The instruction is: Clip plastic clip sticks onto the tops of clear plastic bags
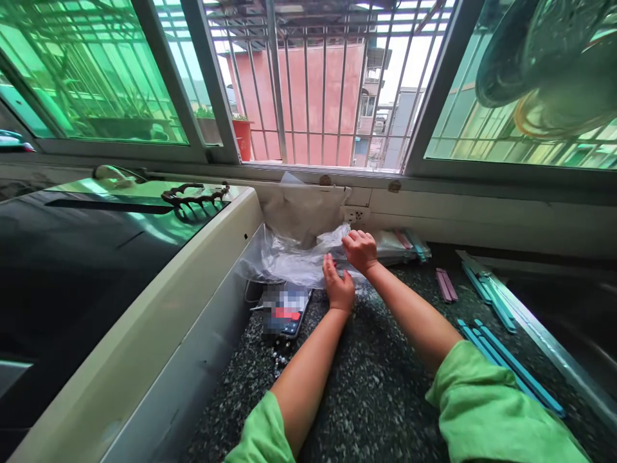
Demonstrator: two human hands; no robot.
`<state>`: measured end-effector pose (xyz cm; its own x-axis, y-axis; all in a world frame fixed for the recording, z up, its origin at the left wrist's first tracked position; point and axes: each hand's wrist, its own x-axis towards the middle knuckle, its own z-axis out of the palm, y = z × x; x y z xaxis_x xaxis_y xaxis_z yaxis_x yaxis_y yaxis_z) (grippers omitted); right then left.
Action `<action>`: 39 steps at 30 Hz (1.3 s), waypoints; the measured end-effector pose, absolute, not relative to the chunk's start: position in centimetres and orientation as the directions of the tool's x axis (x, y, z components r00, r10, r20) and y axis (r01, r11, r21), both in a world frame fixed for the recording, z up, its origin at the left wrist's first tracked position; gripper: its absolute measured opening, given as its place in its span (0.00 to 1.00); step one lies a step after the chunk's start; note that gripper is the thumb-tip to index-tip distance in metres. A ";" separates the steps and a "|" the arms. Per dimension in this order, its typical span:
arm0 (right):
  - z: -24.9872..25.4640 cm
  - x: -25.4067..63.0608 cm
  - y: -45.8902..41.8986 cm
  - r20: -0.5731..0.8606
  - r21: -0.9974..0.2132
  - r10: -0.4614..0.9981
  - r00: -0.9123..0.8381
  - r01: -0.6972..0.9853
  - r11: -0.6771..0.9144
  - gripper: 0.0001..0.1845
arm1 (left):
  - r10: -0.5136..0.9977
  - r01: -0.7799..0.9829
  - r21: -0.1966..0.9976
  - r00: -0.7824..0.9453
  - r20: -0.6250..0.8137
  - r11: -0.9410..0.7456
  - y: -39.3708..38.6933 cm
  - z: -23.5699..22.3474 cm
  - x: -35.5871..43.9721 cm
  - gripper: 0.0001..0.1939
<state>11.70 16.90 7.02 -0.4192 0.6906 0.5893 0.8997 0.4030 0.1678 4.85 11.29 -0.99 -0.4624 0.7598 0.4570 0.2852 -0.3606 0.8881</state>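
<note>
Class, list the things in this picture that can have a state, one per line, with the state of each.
Window: middle section open
Phone: face up, screen lit
Clear plastic: crumpled
Left hand: fingers extended, against plastic
Right hand: fingers curled closed on plastic
Pink strips: flat, side by side
Blue strips: lying flat, in groups

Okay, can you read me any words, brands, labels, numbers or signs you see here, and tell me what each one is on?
There is no text that I can read.
Phone on the counter: most of its screen is blurred into blocks, and the small marks near its lower edge are too tiny to read.
Clear plastic by the hands: no readable print.
Pink sticks and blue sticks: no lettering that I can make out.
</note>
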 end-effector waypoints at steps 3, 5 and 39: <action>6.3 13.3 15.0 0.690 0.084 0.630 -0.355 0.905 0.418 0.12 | 0.829 0.046 0.963 -0.499 0.252 -0.266 11.7 -0.8 5.1 0.26; 6.0 14.5 13.6 0.761 -0.008 0.587 -0.275 0.901 0.433 0.11 | 0.858 -0.084 0.972 -0.491 0.151 -0.219 11.7 -0.6 5.2 0.25; 2.2 27.7 -2.7 0.754 -0.151 0.559 -0.346 0.737 0.659 0.18 | 0.586 0.455 0.477 0.128 0.800 -0.752 0.8 1.6 4.9 0.05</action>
<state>27.66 -2.70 2.19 -0.3457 0.5587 0.7538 0.7368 0.6592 -0.1507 4.89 0.76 1.60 0.1281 0.5858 0.8003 0.4551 -0.7517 0.4774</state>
